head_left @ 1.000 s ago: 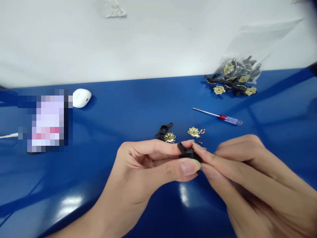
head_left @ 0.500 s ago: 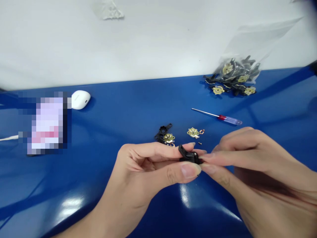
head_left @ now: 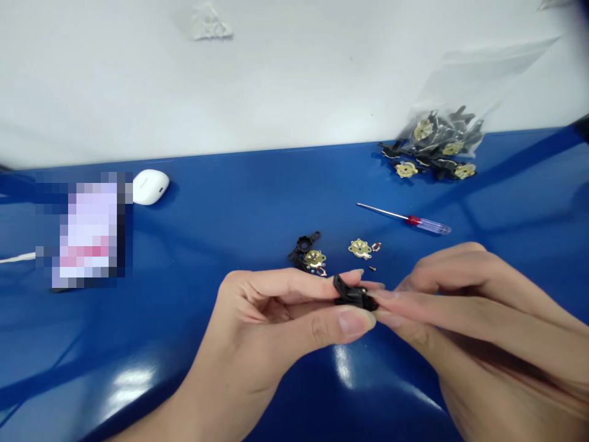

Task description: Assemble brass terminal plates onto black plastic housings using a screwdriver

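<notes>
Head camera: left hand [head_left: 271,325] grips black part [head_left: 351,296]; white case [head_left: 153,189] lettering [head_left: 144,183] illegible.

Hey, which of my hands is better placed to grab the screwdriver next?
Probably your right hand: the screwdriver lies just beyond its knuckles, handle end nearest. Its fingertips touch the black part, but your left hand pinches that part between thumb and fingers and is farther from the handle.

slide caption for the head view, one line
Left hand holding a small black part as the right hand touches its end; a screwdriver lies on the blue table beyond.
</notes>
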`<state>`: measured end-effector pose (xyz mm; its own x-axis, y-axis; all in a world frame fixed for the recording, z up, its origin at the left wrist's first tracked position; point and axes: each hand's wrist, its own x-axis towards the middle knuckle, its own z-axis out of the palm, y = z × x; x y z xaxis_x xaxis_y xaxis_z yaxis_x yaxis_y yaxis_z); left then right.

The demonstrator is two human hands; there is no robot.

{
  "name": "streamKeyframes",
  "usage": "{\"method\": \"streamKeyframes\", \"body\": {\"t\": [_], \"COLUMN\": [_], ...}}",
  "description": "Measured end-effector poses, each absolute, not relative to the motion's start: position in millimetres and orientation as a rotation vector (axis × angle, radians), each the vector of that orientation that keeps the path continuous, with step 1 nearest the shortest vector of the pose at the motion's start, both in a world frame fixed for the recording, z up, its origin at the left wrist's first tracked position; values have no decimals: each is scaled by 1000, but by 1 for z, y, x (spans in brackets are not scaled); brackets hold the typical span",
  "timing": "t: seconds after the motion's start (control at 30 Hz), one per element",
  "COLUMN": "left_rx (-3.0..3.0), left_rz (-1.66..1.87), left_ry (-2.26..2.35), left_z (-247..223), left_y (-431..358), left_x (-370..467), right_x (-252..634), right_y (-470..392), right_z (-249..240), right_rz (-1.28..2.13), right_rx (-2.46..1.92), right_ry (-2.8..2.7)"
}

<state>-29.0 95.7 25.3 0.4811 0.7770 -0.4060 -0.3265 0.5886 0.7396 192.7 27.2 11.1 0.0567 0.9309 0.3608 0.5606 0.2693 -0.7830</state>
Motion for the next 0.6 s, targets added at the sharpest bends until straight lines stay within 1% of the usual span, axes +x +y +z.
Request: {"method": "streamKeyframes", "body": {"t": [0.33, 0.53, 0.6], "left_rx": [634, 653, 657], "left_rz": [721, 728, 732], "left_ry": [808, 807, 803], "left_z": [28, 24, 23], "left_y": [95, 94, 95], "left_x": [-30, -32, -32], "right_x": [193, 196, 198], "right_y": [28, 26, 25], "right_z": [11, 13, 12], "right_rz": [414, 541, 523], "right_rx": [-1413, -1450, -1454], "right_ry": [-1629, -1637, -1619]}}
